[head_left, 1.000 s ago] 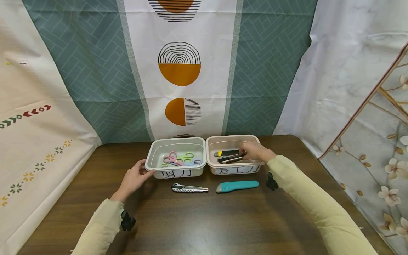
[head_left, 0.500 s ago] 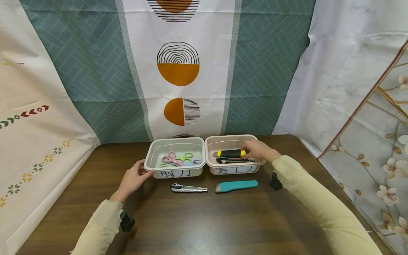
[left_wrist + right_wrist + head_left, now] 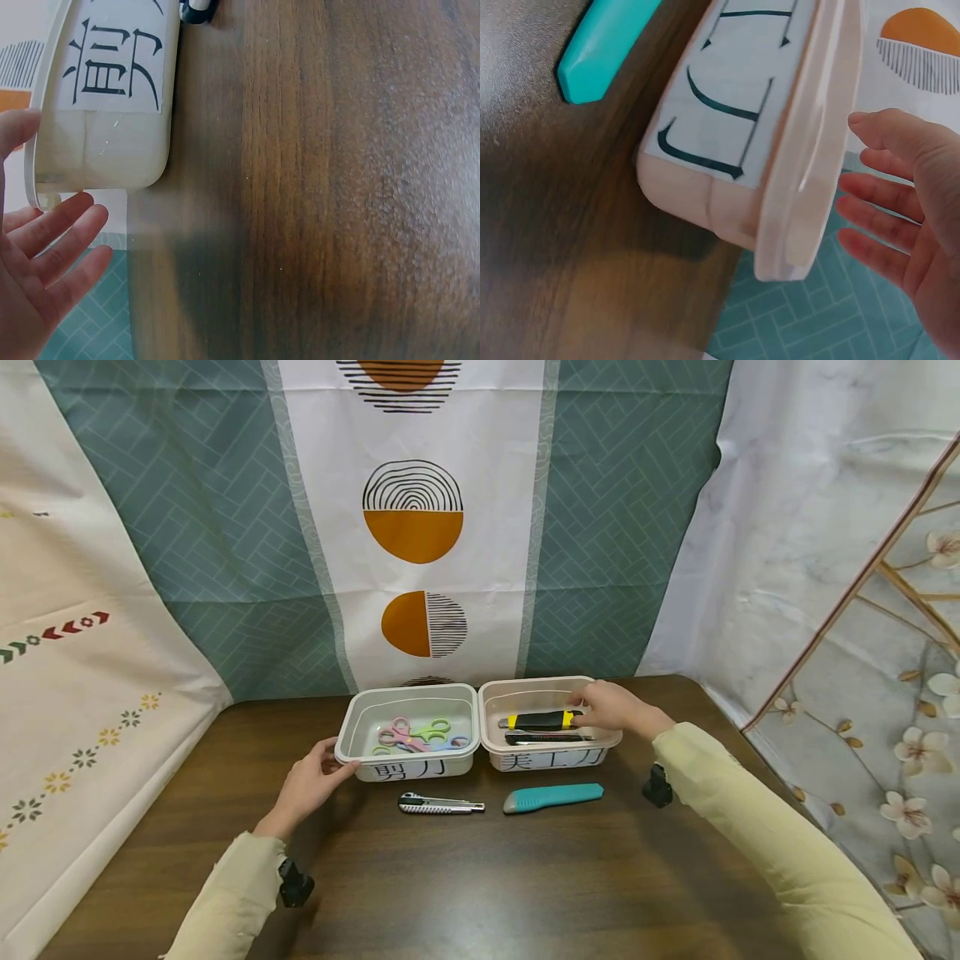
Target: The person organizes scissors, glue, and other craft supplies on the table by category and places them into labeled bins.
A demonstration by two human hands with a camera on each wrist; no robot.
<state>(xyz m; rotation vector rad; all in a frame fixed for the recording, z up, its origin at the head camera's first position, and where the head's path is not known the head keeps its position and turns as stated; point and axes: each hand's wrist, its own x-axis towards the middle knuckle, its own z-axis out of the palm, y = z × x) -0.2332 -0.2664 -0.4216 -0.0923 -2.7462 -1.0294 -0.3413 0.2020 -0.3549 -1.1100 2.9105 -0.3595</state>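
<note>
My left hand [image 3: 306, 787] holds the near left corner of a white plastic bin [image 3: 459, 765], thumb on the rim and fingers along its end wall. Several small scissors [image 3: 405, 735] in pink, green and blue lie inside. Over the right end of the adjoining pale pink bin [image 3: 487, 718] hovers my right hand [image 3: 922, 202], fingers loosely extended and nothing in them. That bin contains a yellow-and-black utility knife [image 3: 542, 721] and, nearer its front wall, a dark slim utility knife [image 3: 542, 739].
On the brown table [image 3: 480, 893], in front of the bins, lie a silver-and-black utility knife [image 3: 441, 805] and a teal utility knife [image 3: 555, 797]. Both bins carry labels with large black characters. A patterned curtain [image 3: 408, 610] hangs behind the table.
My right hand has let go of the dark utility knife, which now lies in the pink bin, and has drawn back rightward. The left hand stays at the white bin.
</note>
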